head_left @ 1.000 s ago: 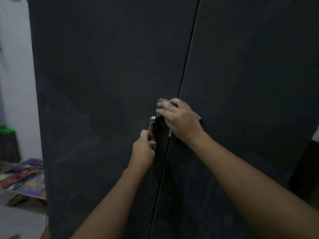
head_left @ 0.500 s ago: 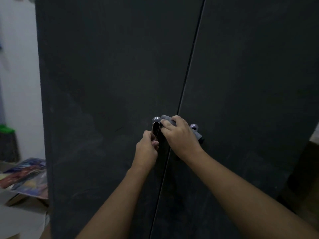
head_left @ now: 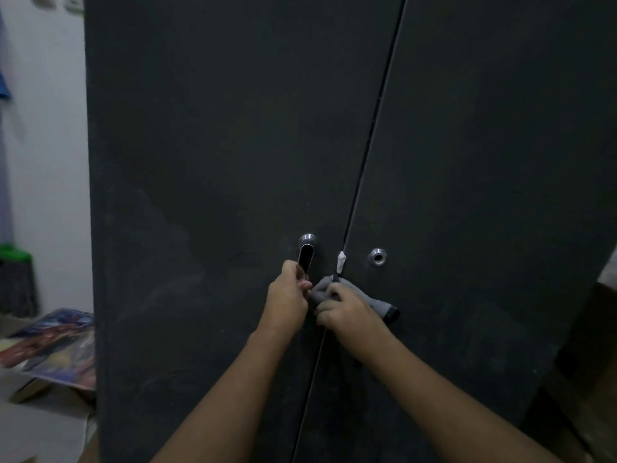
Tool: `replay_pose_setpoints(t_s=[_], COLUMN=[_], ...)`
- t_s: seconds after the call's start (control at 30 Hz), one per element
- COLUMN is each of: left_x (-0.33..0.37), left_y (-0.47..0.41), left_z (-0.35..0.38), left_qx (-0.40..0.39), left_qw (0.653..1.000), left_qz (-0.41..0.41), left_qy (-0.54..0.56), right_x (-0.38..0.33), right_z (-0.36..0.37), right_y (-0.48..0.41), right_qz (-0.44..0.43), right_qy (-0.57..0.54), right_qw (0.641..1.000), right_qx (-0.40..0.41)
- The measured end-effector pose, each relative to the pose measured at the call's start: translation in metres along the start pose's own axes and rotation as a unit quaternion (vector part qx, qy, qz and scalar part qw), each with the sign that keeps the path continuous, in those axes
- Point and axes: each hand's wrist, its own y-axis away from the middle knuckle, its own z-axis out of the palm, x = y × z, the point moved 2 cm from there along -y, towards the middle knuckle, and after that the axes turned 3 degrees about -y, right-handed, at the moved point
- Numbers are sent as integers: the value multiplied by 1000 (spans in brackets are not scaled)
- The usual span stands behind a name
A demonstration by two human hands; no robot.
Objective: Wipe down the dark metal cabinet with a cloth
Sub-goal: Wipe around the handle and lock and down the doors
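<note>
Fingers of the right hand [head_left: 347, 312] curl round a grey cloth [head_left: 377, 302], bunching it against the seam between the two doors of the dark cabinet [head_left: 217, 145], just below a small white tag [head_left: 340, 262]. Beside it the left hand [head_left: 288, 297] grips the lower end of the shiny handle [head_left: 306, 259], fingers closed on it, both forearms reaching up and forward. Pale dusty streaks low on the left door suggest much wiping is left; the handle area seems the current patch

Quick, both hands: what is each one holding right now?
Left hand: grips the chrome door handle.
Right hand: grips the grey cloth.
</note>
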Motion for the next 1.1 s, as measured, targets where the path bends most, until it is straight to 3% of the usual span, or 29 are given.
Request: replay_pose_setpoints(t_s=[0.13, 0.2, 0.3, 0.37, 0.47, 0.57, 0.63, 0.67, 0.7, 0.8, 0.87, 0.93, 1.1], left_x=[-3, 1, 31, 60, 89, 93, 93, 95, 97, 112, 123, 123, 84], left_y=[0, -1, 1, 1, -9, -26, -38, -45, -53, -79, -92, -102, -103], left_z=[-5, -15, -35, -41, -44, -51, -55, -58, -60, -72, -77, -69, -46], left_qx=[-13, 13, 93, 56, -23, 19, 77, 105, 134, 219, 230, 204, 214], left_qw=[999, 997, 995, 996, 972, 938, 959, 973, 981, 969, 944, 917, 874], left_qz=[-33, -66, -22, -21, -122, -154, -96, -55, -14, 99, 183, 257, 321], left_qy=[11, 43, 2, 61, 199, 310, 256, 199, 141, -49, -149, -228, -297], right_x=[2, 9, 8, -2, -22, -21, -8, 2, 13, 59, 91, 115, 122], right_z=[-45, -66, -97, -111, -122, -135, -148, -155, -161, -166, -155, -135, -102], right_y=[-6, -12, -27, -42, -64, -81, -89, -92, -93, -87, -78, -69, -72], right_qz=[2, 79, 150, 147, 153, 154, 116, 99, 93, 91, 35, -9, -7], right_qy=[-160, -291, -380, -408, -517, -659, -734, -728, -694, -390, -184, -80, 101], right_qw=[968, 916, 853, 835, 787, 703, 646, 653, 685, 874, 959, 985, 957], right_qx=[192, 264, 326, 339, 301, 218, 176, 181, 201, 275, 214, 155, 273])
